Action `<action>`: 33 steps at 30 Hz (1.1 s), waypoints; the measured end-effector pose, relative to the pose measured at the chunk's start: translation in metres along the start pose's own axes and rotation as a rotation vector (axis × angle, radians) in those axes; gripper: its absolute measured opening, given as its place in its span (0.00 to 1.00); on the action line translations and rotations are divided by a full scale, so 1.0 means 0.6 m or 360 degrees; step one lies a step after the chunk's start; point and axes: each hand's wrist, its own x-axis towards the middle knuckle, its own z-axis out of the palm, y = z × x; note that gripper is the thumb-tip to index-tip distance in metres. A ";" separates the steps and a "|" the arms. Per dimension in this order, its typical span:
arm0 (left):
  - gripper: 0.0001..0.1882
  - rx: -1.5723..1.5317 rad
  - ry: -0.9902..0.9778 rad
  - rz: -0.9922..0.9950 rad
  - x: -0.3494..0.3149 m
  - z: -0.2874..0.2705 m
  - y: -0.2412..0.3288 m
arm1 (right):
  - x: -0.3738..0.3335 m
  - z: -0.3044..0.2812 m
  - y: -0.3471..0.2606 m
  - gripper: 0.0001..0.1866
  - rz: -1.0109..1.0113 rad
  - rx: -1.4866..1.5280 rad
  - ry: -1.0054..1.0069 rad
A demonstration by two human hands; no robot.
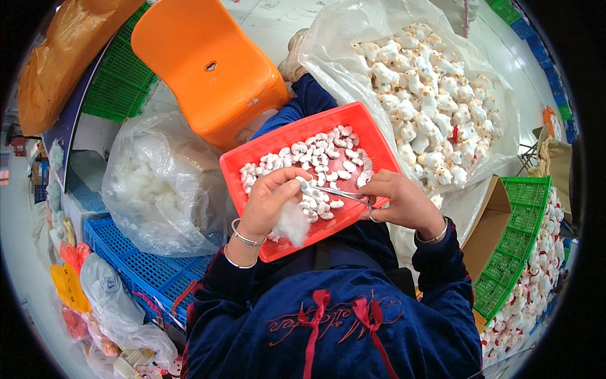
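Observation:
My left hand (265, 202) pinches a small white plush piece (303, 184) between thumb and forefinger. A fluffy tuft of white stuffing (292, 224) hangs under the same fingers, against the palm side. My right hand (404, 201) grips slender metal forceps (344, 192) by the handle end, and their tips reach to the plush piece. Both hands are over a red plastic tray (369, 123) on my lap, tilted in view. Many small white curved plush pieces (315, 151) lie loose in it. The fingers partly hide the plush piece and the handles.
A large clear bag (334, 50) of white plush toys (435, 107) lies ahead right. An orange stool (208, 69) stands ahead left. Left are a bag of stuffing (148, 189) and a blue crate (151, 271). A green crate (514, 246) and cardboard stand right.

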 end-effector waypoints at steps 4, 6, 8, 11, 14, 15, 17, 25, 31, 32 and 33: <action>0.13 -0.0019 -0.0057 -0.0081 0.001 -0.003 -0.004 | 0.005 0.002 -0.013 0.21 -0.0033 0.0087 -0.0002; 0.13 -0.0021 -0.0046 -0.0055 0.003 0.003 -0.007 | 0.009 0.006 -0.017 0.21 -0.0017 0.0027 -0.0027; 0.12 -0.0015 -0.0024 -0.0008 0.005 0.004 -0.008 | 0.010 0.008 -0.020 0.21 0.0001 0.0046 -0.0004; 0.12 -0.0041 0.0015 0.0066 0.008 -0.003 -0.014 | 0.005 0.015 -0.015 0.21 0.0006 0.0096 0.0119; 0.11 -0.0127 0.0006 0.0072 0.009 -0.011 -0.017 | -0.002 0.021 0.001 0.20 -0.0013 0.0026 0.0160; 0.11 -0.0134 -0.0011 0.0061 0.009 -0.008 -0.014 | -0.001 0.014 -0.010 0.20 0.0000 0.0052 0.0096; 0.12 -0.0150 -0.0011 0.0040 0.008 -0.004 -0.009 | 0.002 0.013 -0.016 0.19 0.0001 0.0055 0.0038; 0.14 -0.0134 0.0123 0.0068 0.011 0.005 -0.019 | 0.008 0.035 -0.019 0.17 -0.0033 0.0060 0.0195; 0.17 0.0206 0.0219 0.0009 0.000 0.027 0.004 | 0.010 0.035 -0.031 0.17 0.0115 0.0081 0.0147; 0.16 0.0184 0.0260 0.0031 0.001 0.028 0.002 | 0.009 0.037 -0.029 0.17 0.0111 0.0066 0.0168; 0.16 0.0162 0.0301 0.0053 0.002 0.028 0.000 | 0.008 0.038 -0.025 0.17 0.0107 0.0052 0.0188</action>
